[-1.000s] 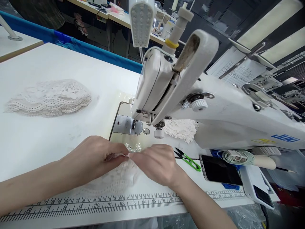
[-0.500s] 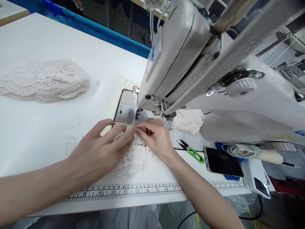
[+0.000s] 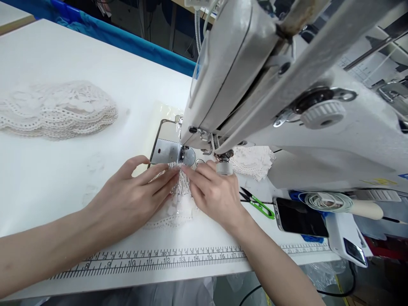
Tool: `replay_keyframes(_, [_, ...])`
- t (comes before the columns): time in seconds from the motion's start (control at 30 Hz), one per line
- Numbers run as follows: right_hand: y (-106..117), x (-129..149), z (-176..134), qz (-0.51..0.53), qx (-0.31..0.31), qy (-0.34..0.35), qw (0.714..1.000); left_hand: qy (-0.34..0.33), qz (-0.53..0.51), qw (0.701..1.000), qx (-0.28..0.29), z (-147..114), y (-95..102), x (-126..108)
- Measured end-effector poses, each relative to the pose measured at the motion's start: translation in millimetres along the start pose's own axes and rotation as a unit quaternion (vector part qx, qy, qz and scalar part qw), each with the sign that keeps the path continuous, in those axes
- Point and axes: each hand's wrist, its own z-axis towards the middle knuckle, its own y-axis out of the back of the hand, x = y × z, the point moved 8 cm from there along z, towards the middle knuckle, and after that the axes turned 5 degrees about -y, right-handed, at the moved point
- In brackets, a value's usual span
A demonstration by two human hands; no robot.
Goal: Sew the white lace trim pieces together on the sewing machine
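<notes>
Closest thing in view is the ruler strip [image 3: 165, 260] along the near edge of the white table [image 3: 95, 55], this side of the sewing machine [image 3: 229, 72]. Just past it is the lace piece [image 3: 183, 208], on the near side of the machine, its top end right up by the needle plate [image 3: 165, 151]. It's an off-white, pretty sheer thing — bunched into tight little puckers by the fingertips, then fanning out flatter towards the ruler, with a row of tiny holes along the lower edge. Its middle is partly covered.

Left hand [image 3: 137, 195] is palm down, fingers long and loosely spread, a couple of tips on the top of the lace. Its thumb is out of sight, so I can't tell if it's pinching. Right hand [image 3: 218, 195] is more curled, one finger stretched to the lace so the tips nearly meet — can't tell if it has a real grip either.

Right of the machine's needle area are green-handled snips [image 3: 259, 207], then a dark-screened phone [image 3: 299, 217]. Under the machine's arm sits a smaller lace pile [image 3: 253, 161]. Left of the machine there's a thick lace stack [image 3: 57, 110], layered, creamy, wavy-edged and full of holes. Beyond the machine, blue fabric [image 3: 127, 40] runs along the table's far edge.
</notes>
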Motion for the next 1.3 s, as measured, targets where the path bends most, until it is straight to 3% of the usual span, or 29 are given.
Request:
replay_keyframes(0.1, [-4.3,8.5,-1.6,-0.028,0.012,0.017,0.999,0.015,-0.025,1.0,0.0,-0.8,-2.7,7.0])
replay_keyframes(0.33, [-5.8,5.0,-2.5,-0.082,-0.002,0.015,0.997,0.011,0.02,1.0,-0.006,9.4,-1.0,11.6])
replay_keyframes(1.3, [-12.6,-0.2,-0.8,-0.161,0.004,0.004,0.987,0.007,0.017,1.0,-0.01,13.3,-10.0,19.7])
